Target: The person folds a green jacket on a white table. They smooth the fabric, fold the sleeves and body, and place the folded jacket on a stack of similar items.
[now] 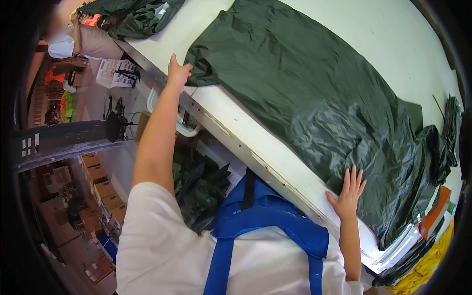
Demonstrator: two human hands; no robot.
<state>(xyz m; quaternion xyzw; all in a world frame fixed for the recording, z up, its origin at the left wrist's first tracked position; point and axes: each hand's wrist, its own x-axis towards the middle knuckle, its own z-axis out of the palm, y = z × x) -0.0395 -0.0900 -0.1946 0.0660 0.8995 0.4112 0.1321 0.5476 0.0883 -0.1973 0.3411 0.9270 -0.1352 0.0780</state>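
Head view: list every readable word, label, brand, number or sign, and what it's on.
Nothing clearly legible.
Blue apron: pale print, too small to read.
Dark green bundle, upper left: white patch, perhaps a label, too blurred to read.
Dark green sheet: no text visible.

Left arm (158, 132) outstretched; right grip (348, 196) (fingers (353, 178) splayed) palm down.

A long worktable (393, 39) and stacked cardboard boxes (104, 189) show a workshop.

Dark green sheet (307, 105) of thin shiny stuff, spread lengthwise over the white table (388, 39), pretty wrinkly, kinda bunched at both ends.
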